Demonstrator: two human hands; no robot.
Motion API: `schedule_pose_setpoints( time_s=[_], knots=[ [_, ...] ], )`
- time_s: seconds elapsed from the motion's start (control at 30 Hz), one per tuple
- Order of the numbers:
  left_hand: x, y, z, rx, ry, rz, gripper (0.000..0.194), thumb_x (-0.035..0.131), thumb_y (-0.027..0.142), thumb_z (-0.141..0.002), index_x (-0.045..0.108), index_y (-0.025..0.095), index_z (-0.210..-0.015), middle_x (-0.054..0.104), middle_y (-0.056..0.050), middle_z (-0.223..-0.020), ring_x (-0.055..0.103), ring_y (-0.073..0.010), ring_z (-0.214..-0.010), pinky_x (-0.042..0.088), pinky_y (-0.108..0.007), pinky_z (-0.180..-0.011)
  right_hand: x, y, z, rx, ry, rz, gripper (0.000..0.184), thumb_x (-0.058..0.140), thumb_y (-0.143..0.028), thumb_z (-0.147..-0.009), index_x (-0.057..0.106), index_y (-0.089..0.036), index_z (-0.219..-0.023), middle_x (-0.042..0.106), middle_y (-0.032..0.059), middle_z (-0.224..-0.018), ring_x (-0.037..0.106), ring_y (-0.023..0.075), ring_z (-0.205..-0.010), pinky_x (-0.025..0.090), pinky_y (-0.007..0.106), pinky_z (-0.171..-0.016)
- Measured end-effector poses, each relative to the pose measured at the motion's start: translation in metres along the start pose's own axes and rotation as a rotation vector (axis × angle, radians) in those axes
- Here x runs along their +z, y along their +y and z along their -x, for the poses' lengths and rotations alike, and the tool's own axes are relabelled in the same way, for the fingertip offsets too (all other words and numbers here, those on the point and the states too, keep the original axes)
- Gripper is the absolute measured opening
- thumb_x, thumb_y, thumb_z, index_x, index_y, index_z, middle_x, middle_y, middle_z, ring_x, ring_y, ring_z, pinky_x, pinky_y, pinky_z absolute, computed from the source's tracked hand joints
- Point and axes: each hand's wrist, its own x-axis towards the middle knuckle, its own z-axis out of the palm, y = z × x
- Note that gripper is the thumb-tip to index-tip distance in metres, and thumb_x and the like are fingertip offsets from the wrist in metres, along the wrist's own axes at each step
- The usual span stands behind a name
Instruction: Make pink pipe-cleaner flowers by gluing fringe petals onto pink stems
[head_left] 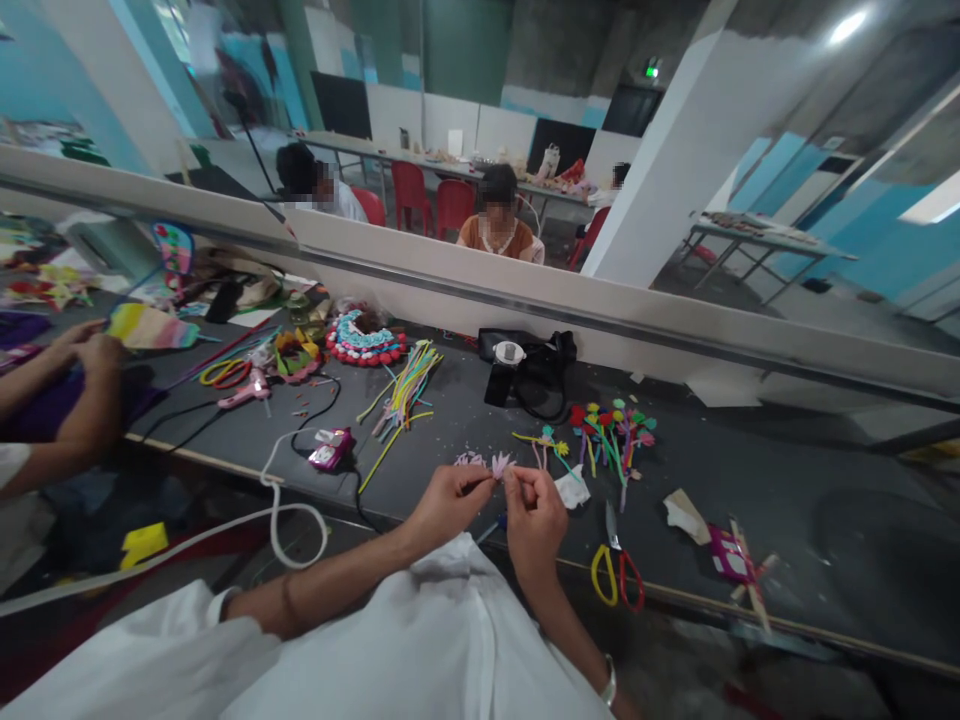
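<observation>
Both my hands meet at the table's front edge. My left hand pinches the base of a small pale purple pipe-cleaner flower between thumb and finger. From the other side, my right hand is closed on the same flower, thumb and forefinger together. Just behind my left fingers lie short purple pipe-cleaner pieces. A crumpled white tissue is beside my right hand. Scissors with one yellow and one red handle lie over the table edge to the right.
Colourful pipe-cleaner flowers lie at right, a bundle of pipe cleaners at left. A pink glue gun, a purple packet and a white cable are further left. A co-worker's hands work there. A white partition borders the back.
</observation>
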Motion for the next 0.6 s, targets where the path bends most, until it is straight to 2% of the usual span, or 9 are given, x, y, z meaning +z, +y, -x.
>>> schedule_pose_setpoints(
  time_s=[0.23,0.37,0.5,0.6],
  knots=[
    [0.005,-0.006,0.009,-0.049,-0.006,0.052,0.034,0.054,0.035,-0.083,0.058,0.014,-0.057,0.041,0.003,-0.055,0.037,-0.0098,-0.058,0.028,-0.021,-0.053,0.000,0.006,0.011,-0.003,-0.001,0.005,0.027,0.053,-0.039,-0.093,0.064,-0.017,-0.081,0.054,-0.0015,-0.068,0.045,0.0124,-0.061,0.037,0.024,-0.062],
    [0.007,-0.010,0.014,-0.093,-0.001,0.082,0.034,0.057,0.039,-0.080,0.060,0.013,-0.058,0.042,0.003,-0.055,0.037,-0.0101,-0.059,0.028,-0.021,-0.053,-0.002,0.009,0.016,0.026,-0.050,0.003,0.030,0.052,-0.042,-0.092,0.065,-0.017,-0.081,0.055,-0.0013,-0.068,0.046,0.0125,-0.062,0.038,0.025,-0.063],
    [0.004,-0.015,0.019,-0.211,0.017,0.140,0.033,0.060,0.042,-0.077,0.065,0.013,-0.062,0.041,0.004,-0.055,0.034,-0.0087,-0.055,0.024,-0.021,-0.050,-0.008,0.004,0.023,0.140,-0.095,-0.024,0.032,0.061,-0.048,-0.085,0.066,-0.017,-0.091,0.050,-0.0050,-0.063,0.045,0.0116,-0.058,0.039,0.025,-0.062],
    [-0.005,-0.019,0.026,-0.337,0.013,0.235,0.035,0.062,0.046,-0.074,0.070,0.012,-0.077,0.037,0.006,-0.051,0.028,-0.0071,-0.049,0.018,-0.021,-0.046,-0.027,-0.012,0.016,0.214,-0.069,-0.107,0.031,0.062,-0.046,-0.084,0.068,-0.017,-0.088,0.047,-0.0060,-0.058,0.043,0.0101,-0.053,0.038,0.023,-0.055]
  ],
)
